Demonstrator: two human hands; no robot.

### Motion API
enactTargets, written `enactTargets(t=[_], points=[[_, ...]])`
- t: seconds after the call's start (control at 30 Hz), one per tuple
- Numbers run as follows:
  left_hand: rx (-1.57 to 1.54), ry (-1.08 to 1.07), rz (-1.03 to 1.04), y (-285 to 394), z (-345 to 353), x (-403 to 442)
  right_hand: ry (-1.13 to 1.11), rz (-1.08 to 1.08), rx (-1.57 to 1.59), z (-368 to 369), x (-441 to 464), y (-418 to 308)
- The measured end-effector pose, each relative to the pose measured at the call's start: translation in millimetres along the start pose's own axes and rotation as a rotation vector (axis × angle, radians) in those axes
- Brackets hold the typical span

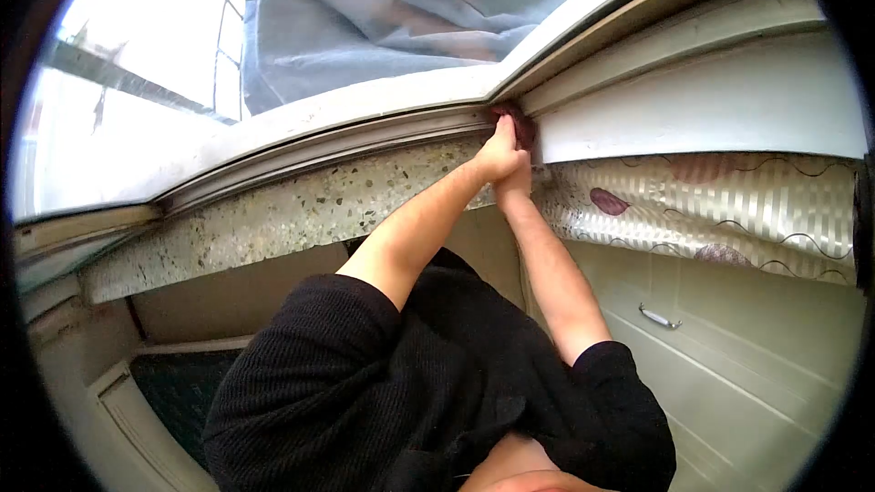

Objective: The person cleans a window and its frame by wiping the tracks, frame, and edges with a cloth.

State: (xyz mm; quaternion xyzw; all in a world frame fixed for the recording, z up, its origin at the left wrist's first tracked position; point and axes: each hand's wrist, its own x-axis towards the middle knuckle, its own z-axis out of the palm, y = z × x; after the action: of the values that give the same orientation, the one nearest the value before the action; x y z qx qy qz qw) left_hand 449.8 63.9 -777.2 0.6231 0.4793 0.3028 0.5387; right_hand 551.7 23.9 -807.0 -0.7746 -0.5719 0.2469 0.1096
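Both my hands meet at the inner corner of the window frame (365, 130), where the lower rail joins the side post. My left hand (497, 157) is closed, its fingers pressed together against a dark red, crumpled piece that looks like a cloth (523, 126). This cloth touches the frame's corner. Just below and to the right, my right hand (515, 184) overlaps the left one; its fingers are hidden behind it.
A speckled stone sill (273, 205) runs under the window. Grey translucent sheeting (365, 27) hangs outside the glass. At right are a white panel (702, 100), a striped patterned fabric (729, 205) and a pale front with a handle (659, 317).
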Motion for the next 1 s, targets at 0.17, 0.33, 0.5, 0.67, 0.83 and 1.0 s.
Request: enactTargets(t=[0.17, 0.33, 0.5, 0.67, 0.83, 1.0], points=[[-0.150, -0.103, -0.095, 34, -50, -14, 0.092, -0.485, 0.099, 11, -6, -3], [-0.256, 0.169, -0.047, 19, -89, -89, -0.044, -0.735, 0.357, 1, -72, -78], [-0.731, 0.478, -0.060, -47, -166, -197, -0.080, -1.123, 0.335, 47, -126, -162], [-0.941, 0.786, -0.187, -68, -255, -316, -0.407, -1.112, 0.541, 86, -184, -271], [-0.866, 0.921, -0.242, -92, -339, -415, -0.887, -0.747, 0.937, 120, -230, -354], [-0.797, 0.572, -0.297, -96, -404, -492, -0.846, -0.833, 0.773, 121, -281, -403]])
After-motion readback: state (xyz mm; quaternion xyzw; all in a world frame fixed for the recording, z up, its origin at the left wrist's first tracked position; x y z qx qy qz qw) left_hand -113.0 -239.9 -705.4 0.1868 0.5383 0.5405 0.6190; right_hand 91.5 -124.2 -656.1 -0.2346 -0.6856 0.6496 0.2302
